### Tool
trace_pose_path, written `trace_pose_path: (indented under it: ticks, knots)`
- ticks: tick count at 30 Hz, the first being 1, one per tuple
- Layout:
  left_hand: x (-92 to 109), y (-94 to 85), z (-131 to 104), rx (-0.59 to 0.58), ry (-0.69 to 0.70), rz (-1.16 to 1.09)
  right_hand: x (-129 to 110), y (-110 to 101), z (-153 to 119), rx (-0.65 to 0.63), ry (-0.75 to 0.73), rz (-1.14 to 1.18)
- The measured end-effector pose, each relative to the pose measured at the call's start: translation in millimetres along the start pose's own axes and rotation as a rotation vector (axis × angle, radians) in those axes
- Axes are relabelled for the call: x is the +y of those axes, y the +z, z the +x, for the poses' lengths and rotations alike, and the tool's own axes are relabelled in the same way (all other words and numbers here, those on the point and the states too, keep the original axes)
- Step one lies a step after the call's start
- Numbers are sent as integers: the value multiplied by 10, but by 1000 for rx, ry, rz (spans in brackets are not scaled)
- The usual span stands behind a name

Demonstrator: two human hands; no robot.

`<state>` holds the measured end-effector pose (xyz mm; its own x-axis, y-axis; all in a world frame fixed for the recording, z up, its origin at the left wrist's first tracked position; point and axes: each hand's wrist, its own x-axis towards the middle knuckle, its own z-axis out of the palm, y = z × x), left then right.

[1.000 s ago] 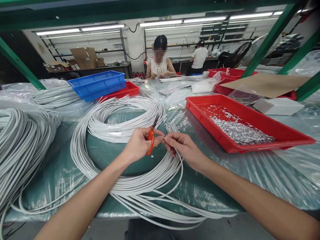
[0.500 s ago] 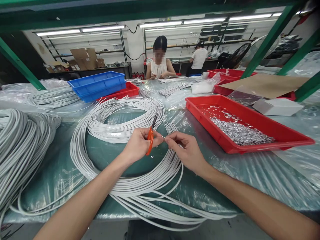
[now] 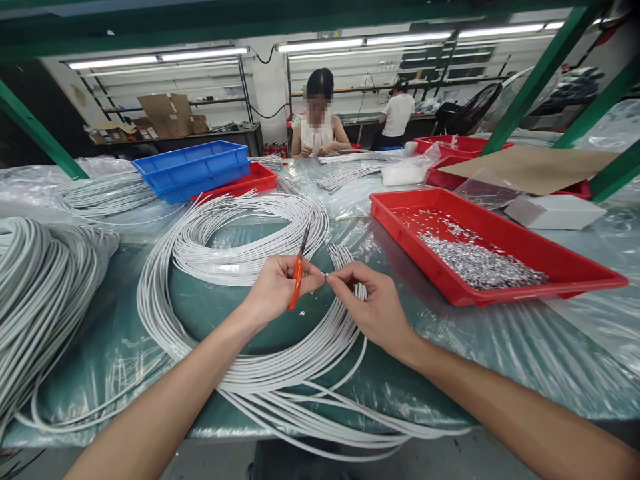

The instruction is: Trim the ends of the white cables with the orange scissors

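Observation:
Orange-handled scissors (image 3: pixel 297 280) are held in my left hand (image 3: pixel 275 287), blades pointing up and away. Its thumb and forefinger also pinch a tiny pale piece (image 3: pixel 326 275), perhaps a cable end. From the other side, my right hand (image 3: pixel 375 303) pinches the same spot, its fingertips meeting the left ones. Beneath both hands lies a large coil of light grey cables (image 3: pixel 295 363), whose cut ends fan out just behind my right hand. A second cable coil (image 3: pixel 225 263) rests on the far part of it.
To the right, a red tray (image 3: pixel 425 267) holds many small silvery pieces (image 3: pixel 475 263). A thick cable bundle (image 3: pixel 45 287) lies at the left. Blue trays (image 3: pixel 195 170) stand behind the coils. A person (image 3: pixel 320 130) sits across the green table (image 3: pixel 425 393).
The scissors have turned slightly in my left hand, and their blades show more clearly. Both hands remain pinched together at nearly the same place.

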<state>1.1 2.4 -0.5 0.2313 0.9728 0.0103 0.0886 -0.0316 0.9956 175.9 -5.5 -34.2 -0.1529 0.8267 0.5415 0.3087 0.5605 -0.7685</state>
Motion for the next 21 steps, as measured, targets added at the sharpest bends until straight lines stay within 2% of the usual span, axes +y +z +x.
trace_pose_path:
  ticks: [5,10,13,17,21]
  knots:
    - [23,2,5,30,3,0,58,-15,57,-19,66,26]
    - [-13,-95,104,119,-16,121,111,27,96,-123,224,269]
    - [-46,-145,148,121,-26,226,120,48,99,-143,299,368]
    - [-101,-158,152,87,-63,302,132,44,106,-104,304,400]
    - [-180,-170,159,77,11,413,150,28,114,-78,295,365]
